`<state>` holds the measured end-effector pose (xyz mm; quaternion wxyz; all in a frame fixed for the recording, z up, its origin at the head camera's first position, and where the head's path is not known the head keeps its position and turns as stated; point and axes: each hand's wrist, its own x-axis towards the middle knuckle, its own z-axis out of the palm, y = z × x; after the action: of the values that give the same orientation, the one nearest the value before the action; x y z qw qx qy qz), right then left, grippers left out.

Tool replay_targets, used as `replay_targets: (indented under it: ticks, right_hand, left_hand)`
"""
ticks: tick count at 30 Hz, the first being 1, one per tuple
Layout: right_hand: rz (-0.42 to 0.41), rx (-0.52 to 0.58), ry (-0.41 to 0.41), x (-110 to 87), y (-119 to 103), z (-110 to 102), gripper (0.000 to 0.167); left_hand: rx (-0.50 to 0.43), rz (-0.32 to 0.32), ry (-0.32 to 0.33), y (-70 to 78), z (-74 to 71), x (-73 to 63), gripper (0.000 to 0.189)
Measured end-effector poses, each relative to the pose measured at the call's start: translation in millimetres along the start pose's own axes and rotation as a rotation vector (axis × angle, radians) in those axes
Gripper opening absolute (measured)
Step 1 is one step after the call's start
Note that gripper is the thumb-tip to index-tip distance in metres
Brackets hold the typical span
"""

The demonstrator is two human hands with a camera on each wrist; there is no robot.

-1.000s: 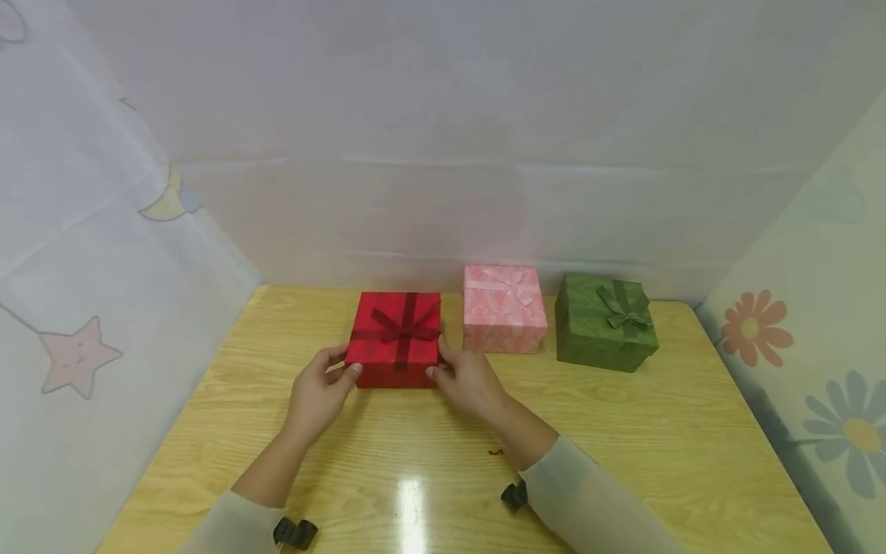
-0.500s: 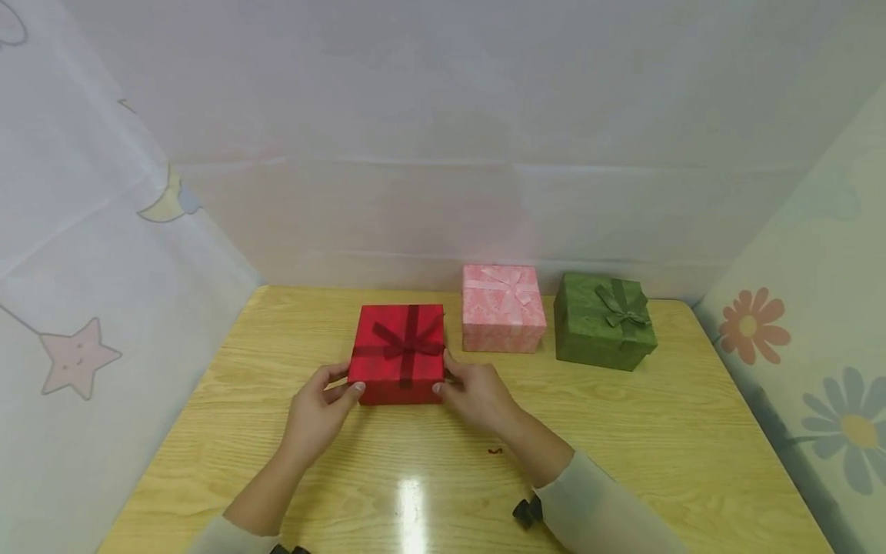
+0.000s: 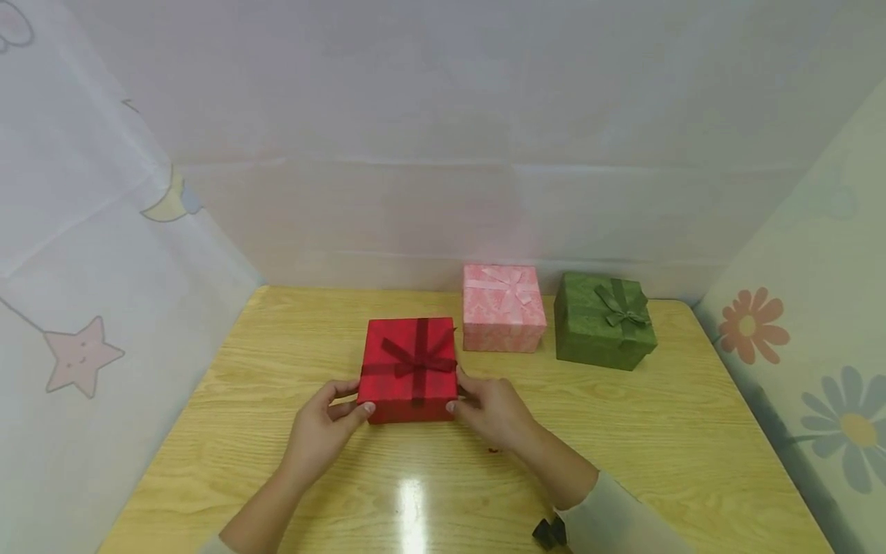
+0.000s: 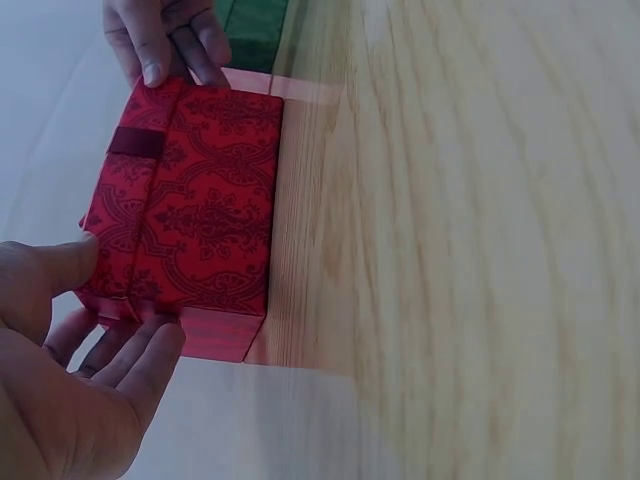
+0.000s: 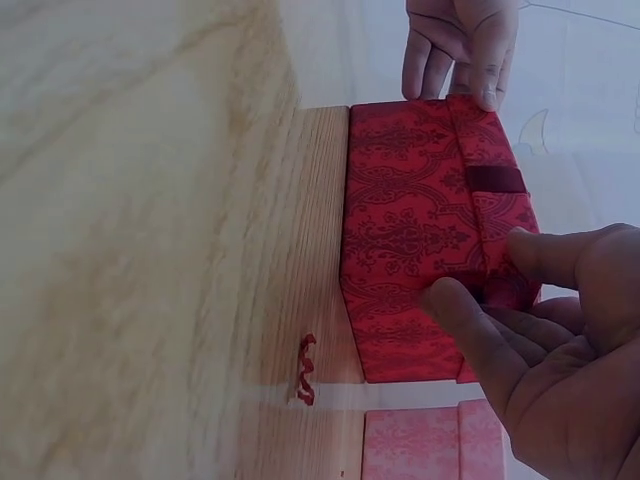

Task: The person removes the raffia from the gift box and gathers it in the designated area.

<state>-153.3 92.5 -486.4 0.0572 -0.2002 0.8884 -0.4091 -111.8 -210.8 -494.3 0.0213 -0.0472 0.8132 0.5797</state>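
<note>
A red gift box point(image 3: 404, 409) with a dark red ribbon and bow rests on the table, patterned with darker ornament. My left hand point(image 3: 314, 435) holds its left side, thumb on the near corner. On the opposite side, my right hand point(image 3: 500, 414) grips the box the same way. In the left wrist view, the left hand point(image 4: 75, 375) has its thumb by the lid edge and its fingertips on the box's end face. From the right wrist view, the right hand point(image 5: 570, 350) has its thumb at the lid and fingers against the end. The lid is on.
Behind and to the right stands a pink gift box point(image 3: 504, 312), with a green gift box point(image 3: 602, 327) beside it. A small curly red shred point(image 5: 307, 370) lies on the wooden table point(image 3: 657, 454). Printed cloth walls enclose the back and sides.
Both hands have brought the red gift box nearer to me and slightly to the right, away from the back wall. The pink and green boxes have stayed put.
</note>
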Motion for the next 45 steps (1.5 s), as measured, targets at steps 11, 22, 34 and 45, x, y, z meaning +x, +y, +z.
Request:
replay_targets:
  ticks: [11, 22, 34, 45]
  right_hand:
    - [0.049, 0.088, -0.034, -23.5, 6.3, -9.5, 0.062]
    - [0.040, 0.044, 0.041, -40.4, 14.6, -17.1, 0.059]
    - [0.079, 0.193, 0.049, -59.0, 26.4, -30.0, 0.060]
    - [0.095, 0.175, 0.098, -71.4, 35.8, -39.2, 0.060]
  left_hand:
    - [-0.078, -0.035, -0.029, 3.2, 11.3, -11.6, 0.050]
    - [-0.124, -0.032, -0.050, 7.3, 23.4, -12.5, 0.043]
    - [-0.139, -0.020, -0.089, 12.7, 41.7, -14.8, 0.043]
    - [-0.179, 0.019, -0.148, 13.7, 57.2, -10.9, 0.043]
